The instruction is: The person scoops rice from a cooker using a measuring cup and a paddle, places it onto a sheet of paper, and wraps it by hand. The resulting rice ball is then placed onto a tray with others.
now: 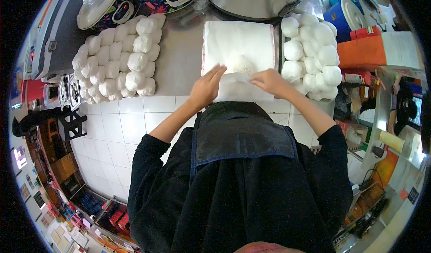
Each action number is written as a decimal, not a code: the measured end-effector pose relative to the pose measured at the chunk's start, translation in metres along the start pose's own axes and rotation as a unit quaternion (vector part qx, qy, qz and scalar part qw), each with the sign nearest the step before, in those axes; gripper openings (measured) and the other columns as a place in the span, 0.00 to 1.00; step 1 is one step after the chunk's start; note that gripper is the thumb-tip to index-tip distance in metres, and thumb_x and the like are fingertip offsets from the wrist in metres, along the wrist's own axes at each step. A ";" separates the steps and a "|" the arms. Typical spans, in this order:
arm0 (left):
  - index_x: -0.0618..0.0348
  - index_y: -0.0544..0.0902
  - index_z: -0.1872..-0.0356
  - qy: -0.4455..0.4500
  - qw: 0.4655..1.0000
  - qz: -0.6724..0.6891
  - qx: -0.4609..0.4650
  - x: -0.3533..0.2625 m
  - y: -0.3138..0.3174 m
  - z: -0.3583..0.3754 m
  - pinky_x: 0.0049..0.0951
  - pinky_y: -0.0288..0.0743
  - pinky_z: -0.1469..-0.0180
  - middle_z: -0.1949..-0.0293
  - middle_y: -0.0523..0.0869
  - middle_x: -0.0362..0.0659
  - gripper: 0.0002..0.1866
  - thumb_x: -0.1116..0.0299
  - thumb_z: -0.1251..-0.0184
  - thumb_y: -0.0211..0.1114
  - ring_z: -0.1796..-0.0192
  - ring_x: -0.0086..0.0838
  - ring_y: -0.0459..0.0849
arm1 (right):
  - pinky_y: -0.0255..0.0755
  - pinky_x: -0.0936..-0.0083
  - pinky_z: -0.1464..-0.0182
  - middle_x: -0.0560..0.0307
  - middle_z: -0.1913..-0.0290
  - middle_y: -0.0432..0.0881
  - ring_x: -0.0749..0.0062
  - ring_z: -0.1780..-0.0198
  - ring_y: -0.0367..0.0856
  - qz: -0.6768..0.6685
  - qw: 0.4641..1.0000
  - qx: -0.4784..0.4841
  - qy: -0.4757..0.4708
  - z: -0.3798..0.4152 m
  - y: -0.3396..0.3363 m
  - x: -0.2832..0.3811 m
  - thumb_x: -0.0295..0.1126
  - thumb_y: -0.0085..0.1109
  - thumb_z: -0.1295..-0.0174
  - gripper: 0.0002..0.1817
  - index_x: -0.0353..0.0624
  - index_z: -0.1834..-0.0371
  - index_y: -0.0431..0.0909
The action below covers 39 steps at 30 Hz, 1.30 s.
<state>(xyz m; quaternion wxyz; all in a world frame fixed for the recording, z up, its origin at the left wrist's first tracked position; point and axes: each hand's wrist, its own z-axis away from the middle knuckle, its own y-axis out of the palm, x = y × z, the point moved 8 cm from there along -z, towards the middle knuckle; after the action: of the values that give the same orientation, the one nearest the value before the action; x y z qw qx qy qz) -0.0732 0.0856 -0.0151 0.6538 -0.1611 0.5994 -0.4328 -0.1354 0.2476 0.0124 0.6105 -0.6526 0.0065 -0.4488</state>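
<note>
A stack of white paper sheets [238,37] lies on the steel table in front of me. Near its front sits a pale, grainy mound [243,65] that looks like cooked rice. My right hand [269,82] pinches the near edge of the top paper sheet [235,77], which is lifted and folded up toward the mound. My left hand [208,87] is at the left side of the stack with its fingers stretched out, close to the mound's left and holding nothing. Part of the mound's near side is hidden by the raised paper.
White wrapped bundles [115,51] are piled at left, more bundles [314,51] at right. Behind stand a large metal pot [256,1] and patterned cookers [161,1] with lit displays. The steel tabletop [179,51] ends just before my apron.
</note>
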 end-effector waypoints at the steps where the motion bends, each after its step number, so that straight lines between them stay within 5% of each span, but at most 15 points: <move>1: 0.55 0.73 0.48 0.118 0.986 -0.081 -0.091 -0.020 -0.005 0.003 0.44 0.66 0.43 0.45 0.74 0.48 0.19 0.72 0.43 0.52 0.43 0.44 0.72 | 0.74 0.70 0.61 0.52 0.71 0.83 0.59 0.68 0.81 -0.058 0.997 0.028 0.047 -0.009 -0.006 -0.011 0.35 0.56 0.46 0.10 0.42 0.70 0.82; 2: 0.54 0.71 0.44 0.234 0.942 -0.161 -0.179 -0.041 -0.006 0.011 0.45 0.61 0.38 0.41 0.71 0.48 0.22 0.71 0.43 0.52 0.38 0.44 0.68 | 0.73 0.69 0.61 0.51 0.72 0.82 0.57 0.70 0.81 -0.116 0.987 0.054 0.093 -0.019 -0.009 -0.024 0.36 0.55 0.45 0.11 0.41 0.71 0.82; 4: 0.55 0.63 0.36 0.349 0.905 -0.208 -0.127 -0.070 0.032 0.010 0.46 0.48 0.31 0.34 0.62 0.48 0.31 0.66 0.44 0.55 0.30 0.42 0.55 | 0.73 0.68 0.61 0.51 0.73 0.82 0.56 0.70 0.80 -0.121 0.987 0.072 0.080 -0.037 -0.010 -0.047 0.36 0.56 0.46 0.11 0.40 0.72 0.81; 6: 0.56 0.57 0.33 0.300 0.916 -0.254 -0.082 -0.070 0.051 -0.013 0.45 0.44 0.30 0.31 0.55 0.46 0.36 0.61 0.43 0.57 0.28 0.39 0.47 | 0.73 0.67 0.62 0.51 0.73 0.82 0.56 0.71 0.80 -0.126 0.986 0.089 0.065 -0.060 -0.013 -0.061 0.36 0.57 0.48 0.11 0.40 0.73 0.81; 8: 0.58 0.57 0.34 0.178 0.960 -0.177 -0.123 -0.058 0.040 -0.035 0.47 0.44 0.31 0.31 0.54 0.47 0.35 0.58 0.42 0.57 0.28 0.39 0.47 | 0.72 0.65 0.58 0.50 0.70 0.81 0.55 0.66 0.78 0.002 0.997 -0.012 0.078 -0.086 -0.038 -0.070 0.37 0.60 0.51 0.11 0.39 0.73 0.79; 10: 0.58 0.57 0.33 0.180 0.956 -0.200 -0.117 -0.057 0.041 -0.041 0.48 0.45 0.31 0.30 0.53 0.47 0.36 0.56 0.41 0.57 0.27 0.38 0.46 | 0.71 0.65 0.57 0.49 0.67 0.79 0.55 0.63 0.77 0.012 0.994 -0.106 0.023 -0.111 -0.045 -0.077 0.37 0.62 0.52 0.12 0.39 0.71 0.78; 12: 0.58 0.57 0.33 0.185 0.961 -0.183 -0.093 -0.053 0.044 -0.042 0.48 0.45 0.31 0.31 0.53 0.47 0.36 0.56 0.41 0.58 0.28 0.39 0.46 | 0.70 0.65 0.55 0.48 0.65 0.78 0.55 0.59 0.76 0.017 0.980 -0.195 -0.034 -0.123 -0.050 -0.082 0.37 0.63 0.53 0.13 0.39 0.70 0.77; 18: 0.58 0.58 0.34 0.178 0.967 -0.155 -0.100 -0.055 0.042 -0.041 0.49 0.46 0.32 0.31 0.54 0.47 0.36 0.55 0.42 0.58 0.28 0.38 0.47 | 0.70 0.65 0.55 0.47 0.63 0.77 0.56 0.58 0.76 0.037 0.996 -0.077 0.030 -0.153 -0.031 -0.107 0.37 0.66 0.57 0.16 0.40 0.67 0.76; 20: 0.57 0.58 0.34 0.173 0.968 -0.152 -0.101 -0.056 0.040 -0.041 0.49 0.46 0.32 0.31 0.54 0.47 0.35 0.56 0.41 0.58 0.28 0.38 0.47 | 0.72 0.65 0.58 0.47 0.65 0.79 0.56 0.61 0.78 0.004 0.998 0.037 0.052 -0.159 -0.023 -0.105 0.37 0.67 0.59 0.17 0.41 0.67 0.76; 25: 0.58 0.62 0.36 0.179 0.960 -0.170 -0.134 -0.056 0.036 -0.036 0.47 0.47 0.32 0.32 0.56 0.47 0.33 0.58 0.43 0.59 0.28 0.38 0.49 | 0.73 0.65 0.59 0.49 0.68 0.81 0.56 0.63 0.80 0.032 0.999 -0.003 0.030 -0.162 -0.028 -0.095 0.37 0.67 0.62 0.18 0.41 0.68 0.77; 27: 0.58 0.66 0.39 0.207 0.946 -0.174 -0.176 -0.061 0.029 -0.028 0.44 0.54 0.34 0.35 0.63 0.46 0.29 0.65 0.43 0.58 0.32 0.37 0.58 | 0.73 0.66 0.58 0.50 0.68 0.81 0.56 0.63 0.80 0.019 0.999 -0.018 0.044 -0.163 -0.031 -0.091 0.36 0.67 0.63 0.18 0.41 0.68 0.77; 30: 0.58 0.72 0.43 0.244 0.937 -0.146 -0.203 -0.055 0.030 -0.023 0.39 0.63 0.40 0.45 0.72 0.43 0.25 0.73 0.47 0.57 0.42 0.35 0.70 | 0.73 0.65 0.58 0.50 0.68 0.82 0.56 0.62 0.80 -0.026 0.994 -0.106 0.025 -0.162 -0.050 -0.080 0.36 0.66 0.62 0.17 0.41 0.67 0.78; 32: 0.58 0.74 0.46 0.250 0.937 -0.104 -0.219 -0.045 0.031 -0.024 0.37 0.65 0.44 0.49 0.73 0.42 0.24 0.76 0.50 0.56 0.48 0.34 0.72 | 0.72 0.68 0.61 0.49 0.68 0.80 0.59 0.63 0.80 0.009 1.000 0.006 -0.003 -0.163 -0.045 -0.060 0.36 0.68 0.61 0.19 0.40 0.65 0.77; 36: 0.58 0.79 0.56 0.212 0.945 -0.020 -0.247 -0.033 0.019 -0.031 0.35 0.70 0.52 0.61 0.78 0.41 0.19 0.79 0.55 0.62 0.55 0.36 0.75 | 0.72 0.65 0.61 0.52 0.66 0.81 0.57 0.63 0.79 0.017 0.998 0.014 -0.065 -0.117 -0.037 -0.017 0.36 0.63 0.56 0.14 0.46 0.65 0.81; 39: 0.56 0.78 0.57 0.216 0.916 -0.093 -0.326 -0.039 0.011 -0.021 0.39 0.67 0.50 0.55 0.76 0.40 0.18 0.77 0.53 0.60 0.54 0.35 0.74 | 0.71 0.63 0.63 0.54 0.68 0.76 0.58 0.65 0.78 0.097 0.989 0.017 -0.112 -0.070 -0.012 0.013 0.36 0.53 0.47 0.09 0.49 0.66 0.81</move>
<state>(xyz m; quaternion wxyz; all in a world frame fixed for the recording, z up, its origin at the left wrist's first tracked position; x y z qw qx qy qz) -0.0849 0.1281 -0.0025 0.3762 -0.3226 0.8162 -0.2970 -0.1759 0.1878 0.0192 0.6590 -0.6845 -0.0066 -0.3115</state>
